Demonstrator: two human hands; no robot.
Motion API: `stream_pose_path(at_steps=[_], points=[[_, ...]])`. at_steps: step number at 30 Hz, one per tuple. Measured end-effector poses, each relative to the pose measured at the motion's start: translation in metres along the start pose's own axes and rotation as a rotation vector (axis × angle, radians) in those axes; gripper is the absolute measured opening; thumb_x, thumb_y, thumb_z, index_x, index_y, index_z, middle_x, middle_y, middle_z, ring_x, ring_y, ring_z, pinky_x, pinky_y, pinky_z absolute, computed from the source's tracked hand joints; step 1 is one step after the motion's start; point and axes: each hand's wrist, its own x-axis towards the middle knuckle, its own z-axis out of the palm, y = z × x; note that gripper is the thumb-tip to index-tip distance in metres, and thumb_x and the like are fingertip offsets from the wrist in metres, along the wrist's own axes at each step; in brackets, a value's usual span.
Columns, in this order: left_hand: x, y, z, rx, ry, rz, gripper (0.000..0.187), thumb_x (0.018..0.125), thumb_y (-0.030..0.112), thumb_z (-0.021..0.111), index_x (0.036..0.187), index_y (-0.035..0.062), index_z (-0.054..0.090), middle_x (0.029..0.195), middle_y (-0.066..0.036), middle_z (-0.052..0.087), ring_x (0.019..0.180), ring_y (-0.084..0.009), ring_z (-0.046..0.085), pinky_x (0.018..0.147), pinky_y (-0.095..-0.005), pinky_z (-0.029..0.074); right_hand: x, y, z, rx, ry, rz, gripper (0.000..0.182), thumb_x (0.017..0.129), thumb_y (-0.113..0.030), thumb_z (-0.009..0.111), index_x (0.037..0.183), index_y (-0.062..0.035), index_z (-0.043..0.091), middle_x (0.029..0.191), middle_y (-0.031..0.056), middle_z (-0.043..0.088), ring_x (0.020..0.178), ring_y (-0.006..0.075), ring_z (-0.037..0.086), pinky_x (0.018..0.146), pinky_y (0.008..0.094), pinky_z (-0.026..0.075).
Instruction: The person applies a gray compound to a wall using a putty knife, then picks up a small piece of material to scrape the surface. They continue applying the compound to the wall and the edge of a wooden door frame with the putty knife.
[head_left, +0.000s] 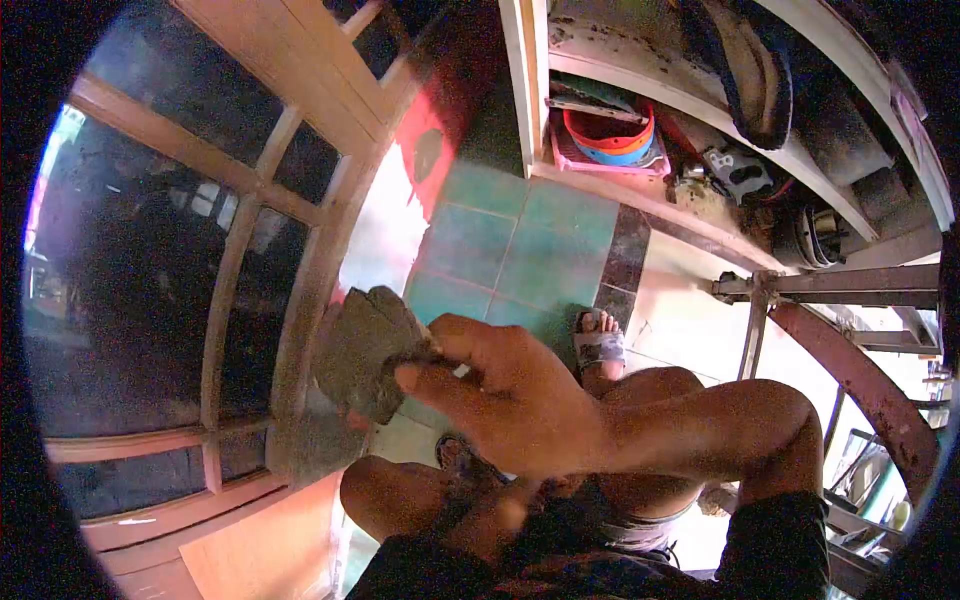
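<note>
A rough, flat grey piece (362, 345) was seen at about ten o'clock from the right hand (520, 395), which was clearly the nearer of the two. Its axis, only slightly longer one way than the other, was judged to run from twelve towards six o'clock, across the line of the reaching fingers. The red and white wall (385, 235) was seen at twelve to one o'clock from the piece, and a wooden frame (325, 235) with dark panes at nine to eleven; whether either was touched by it could not be told.

The right hand was narrowed to a pinch, with the piece gripped near its three o'clock edge between thumb and forefinger; the remaining fingers were largely hidden. What seemed to be the left hand (508, 515) was blurred at about six o'clock from the right; its spread, and anything held in it, could not be made out.
</note>
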Motion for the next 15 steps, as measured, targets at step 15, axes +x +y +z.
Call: stream_pose_path(at_steps=[15], points=[[-0.014, -0.051, -0.011, -0.093, -0.227, 0.012, 0.03, 0.089, 0.022, 0.064, 0.111, 0.0009, 0.063, 0.094, -0.014, 0.069, 0.086, -0.0301, 0.067, 0.074, -0.0453, 0.054, 0.077, 0.025, 0.02, -0.114, -0.003, -0.041, 0.02, 0.099, -0.022, 0.061, 0.104, -0.0021, 0.06, 0.087, 0.0096, 0.059, 0.082, 0.0154, 0.061, 0.071, 0.0337, 0.051]])
